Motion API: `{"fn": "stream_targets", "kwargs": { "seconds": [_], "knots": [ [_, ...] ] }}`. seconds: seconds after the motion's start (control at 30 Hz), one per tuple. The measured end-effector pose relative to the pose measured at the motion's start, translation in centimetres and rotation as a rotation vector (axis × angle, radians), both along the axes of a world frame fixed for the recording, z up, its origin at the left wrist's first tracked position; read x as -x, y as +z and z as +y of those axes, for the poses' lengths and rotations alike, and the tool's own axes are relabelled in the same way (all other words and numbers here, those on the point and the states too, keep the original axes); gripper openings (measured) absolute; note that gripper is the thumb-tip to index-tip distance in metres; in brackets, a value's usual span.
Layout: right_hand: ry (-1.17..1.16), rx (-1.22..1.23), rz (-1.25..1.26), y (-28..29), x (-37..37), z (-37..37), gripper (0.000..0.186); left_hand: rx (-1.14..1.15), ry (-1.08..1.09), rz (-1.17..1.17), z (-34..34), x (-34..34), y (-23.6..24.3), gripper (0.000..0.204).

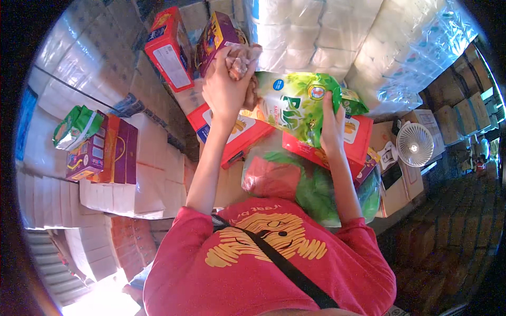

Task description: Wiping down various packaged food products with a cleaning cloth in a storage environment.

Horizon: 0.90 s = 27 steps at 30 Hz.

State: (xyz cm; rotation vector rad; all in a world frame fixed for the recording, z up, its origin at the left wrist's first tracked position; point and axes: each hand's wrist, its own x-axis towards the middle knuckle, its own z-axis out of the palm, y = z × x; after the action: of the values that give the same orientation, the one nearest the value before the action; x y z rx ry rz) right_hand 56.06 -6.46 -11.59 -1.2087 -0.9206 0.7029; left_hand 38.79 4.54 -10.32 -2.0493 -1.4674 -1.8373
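My right hand point(331, 129) grips the right edge of a green and white pouch point(303, 105), its fingers wrapped round that side. The pouch is tilted above several red boxes. At its left end my left hand point(224, 92) is closed on a crumpled pinkish-brown cloth point(244, 62), which hangs down near the pouch's edge. Whether the left hand also touches the pouch I cannot tell. Beneath my hands lie a red box point(234, 138) on the left and another red box point(305, 150) on the right. Behind the right hand shows a second green packet point(354, 102).
An upright red box point(169, 50) and a purple box point(216, 39) stand at the far left. Plastic-wrapped white packs point(316, 34) are stacked behind. Green and red plastic bags point(321, 195) lie near my body. A white fan point(415, 145) stands right, purple boxes point(117, 150) left.
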Motion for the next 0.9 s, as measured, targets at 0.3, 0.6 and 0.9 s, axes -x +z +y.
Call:
{"fn": "stream_targets", "kwargs": {
  "seconds": [0.3,0.6,0.9],
  "knots": [
    [-0.106,0.255,-0.097,1.0,0.1,0.2,0.048,-0.11,-0.305,0.153,-5.8,-2.6,1.9,0.042],
    [-0.162,0.056,-0.077,0.9,0.3,0.3,0.037,0.048,-0.208,0.15,-3.0,-1.2,-0.3,0.043],
    [-0.103,-0.046,-0.069,1.4,-0.1,-0.6,0.033,0.075,-0.051,0.289,-0.1,0.0,0.8,0.031]
  ]
}}
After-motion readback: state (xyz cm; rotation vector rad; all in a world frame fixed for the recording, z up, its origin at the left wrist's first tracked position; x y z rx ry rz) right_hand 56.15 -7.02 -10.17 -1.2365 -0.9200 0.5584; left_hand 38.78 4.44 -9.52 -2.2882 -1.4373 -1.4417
